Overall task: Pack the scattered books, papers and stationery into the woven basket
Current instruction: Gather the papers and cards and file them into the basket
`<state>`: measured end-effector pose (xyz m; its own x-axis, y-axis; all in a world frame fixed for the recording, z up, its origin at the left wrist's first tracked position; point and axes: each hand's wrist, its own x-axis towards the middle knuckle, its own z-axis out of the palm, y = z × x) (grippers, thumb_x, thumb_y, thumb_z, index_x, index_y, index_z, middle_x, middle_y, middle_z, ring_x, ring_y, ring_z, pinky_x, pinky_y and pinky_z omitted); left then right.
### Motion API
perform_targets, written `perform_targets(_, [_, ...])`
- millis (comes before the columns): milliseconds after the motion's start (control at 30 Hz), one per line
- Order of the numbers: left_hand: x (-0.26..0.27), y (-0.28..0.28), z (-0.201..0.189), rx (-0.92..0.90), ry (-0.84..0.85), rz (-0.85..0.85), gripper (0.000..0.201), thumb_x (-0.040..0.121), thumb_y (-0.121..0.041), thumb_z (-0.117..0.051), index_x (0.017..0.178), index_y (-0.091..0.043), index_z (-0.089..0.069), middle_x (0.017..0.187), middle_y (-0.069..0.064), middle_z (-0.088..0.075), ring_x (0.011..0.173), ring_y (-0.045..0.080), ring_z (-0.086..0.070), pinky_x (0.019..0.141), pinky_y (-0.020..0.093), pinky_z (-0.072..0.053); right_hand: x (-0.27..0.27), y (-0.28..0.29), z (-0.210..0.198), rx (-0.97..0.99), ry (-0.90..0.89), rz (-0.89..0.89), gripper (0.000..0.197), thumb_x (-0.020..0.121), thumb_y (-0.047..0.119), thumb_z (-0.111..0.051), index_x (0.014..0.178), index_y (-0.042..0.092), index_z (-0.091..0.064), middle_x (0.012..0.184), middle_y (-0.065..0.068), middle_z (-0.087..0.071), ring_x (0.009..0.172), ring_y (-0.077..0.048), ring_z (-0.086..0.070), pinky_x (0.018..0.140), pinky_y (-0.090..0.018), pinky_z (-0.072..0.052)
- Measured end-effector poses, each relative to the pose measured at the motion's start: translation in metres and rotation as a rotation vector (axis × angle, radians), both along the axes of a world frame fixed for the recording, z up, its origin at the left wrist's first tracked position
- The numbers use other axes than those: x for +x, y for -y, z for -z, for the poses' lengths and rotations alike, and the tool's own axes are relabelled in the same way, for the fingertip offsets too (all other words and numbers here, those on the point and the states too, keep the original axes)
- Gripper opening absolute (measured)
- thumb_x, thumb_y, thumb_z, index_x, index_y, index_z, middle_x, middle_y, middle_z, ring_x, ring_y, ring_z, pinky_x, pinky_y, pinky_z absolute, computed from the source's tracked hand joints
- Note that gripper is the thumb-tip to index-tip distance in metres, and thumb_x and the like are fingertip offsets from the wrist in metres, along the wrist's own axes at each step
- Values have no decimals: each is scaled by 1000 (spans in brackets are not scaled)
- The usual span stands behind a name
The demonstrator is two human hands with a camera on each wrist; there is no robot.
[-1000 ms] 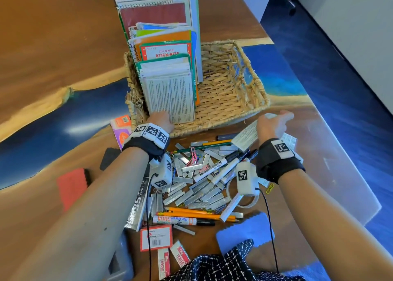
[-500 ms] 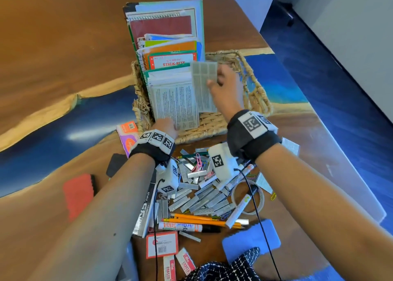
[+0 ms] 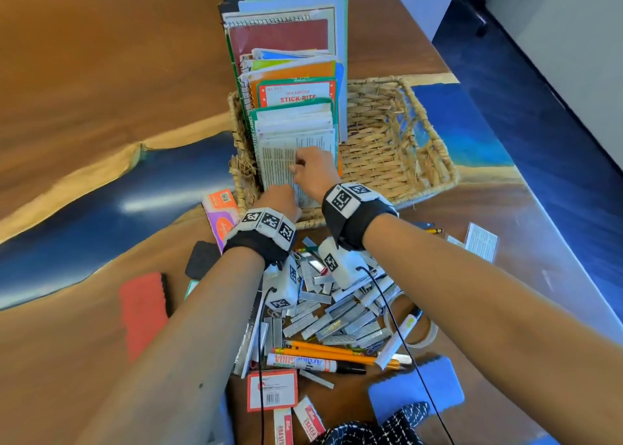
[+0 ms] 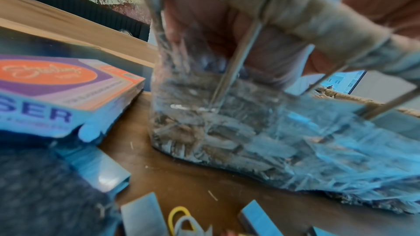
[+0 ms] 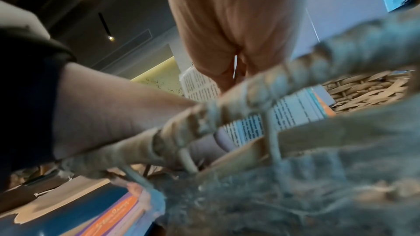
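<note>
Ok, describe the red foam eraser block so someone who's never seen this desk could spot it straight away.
Start at the woven basket holding upright books, then drop to the near left of the wooden table. The red eraser block lies there alone beside the left forearm, the only red block; its blue twin sits near right.

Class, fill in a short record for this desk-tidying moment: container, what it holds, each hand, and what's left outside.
Container: woven basket
Holds: upright books and notebooks, at its left end
Left hand: at the basket's near rim, against the front printed sheet
Right hand: fingers curled on the printed sheet
Left outside: staple strips, pencils, marker, erasers
</note>
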<state>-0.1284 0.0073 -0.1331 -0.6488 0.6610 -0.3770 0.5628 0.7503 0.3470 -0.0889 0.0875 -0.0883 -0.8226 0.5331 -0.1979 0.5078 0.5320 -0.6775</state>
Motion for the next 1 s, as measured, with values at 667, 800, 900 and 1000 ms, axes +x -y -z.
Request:
perform_targets(667, [-3,-3,-5,-69,25,35,24,92,-4,-50,107,5,-66,114,18,-64,101,33,-61,82,37,-51,154,-112,-24,-20,-46,843,25,88,10,-51,112,8,-58,117,-12,-59,114,-27,-51,86,-29,-41])
perform_targets(800, [-1,-4,-4,-58,9,35,24,90,-2,-50,106,4,-67,115,18,-64,105,32,-59,84,33,-47,212,-122,2,-130,160,974,19,81,17,-58,97,10,-52,95,-9,-55,100,-29,-55,80,-35,-42])
perform_targets(900, [-2,-3,-3,-42,1,23,23,91,-3,-50,104,2,-68,116,17,-64,104,32,-59,83,33,-46,242,-113,20,-409,262,904,10,92,21,-52,89,16,-44,77,5,-40,86,-19,-41,94,-35,-38])
perform_targets(1000, [0,-2,-4,-22,-16,27,21,90,-4,-52,103,0,-69,115,17,-64,104,32,-59,83,33,-46,255,-107,47,-464,381,918,25,89,26,-60,74,19,-42,102,-5,-50,77,-18,-45,97,-35,-39])
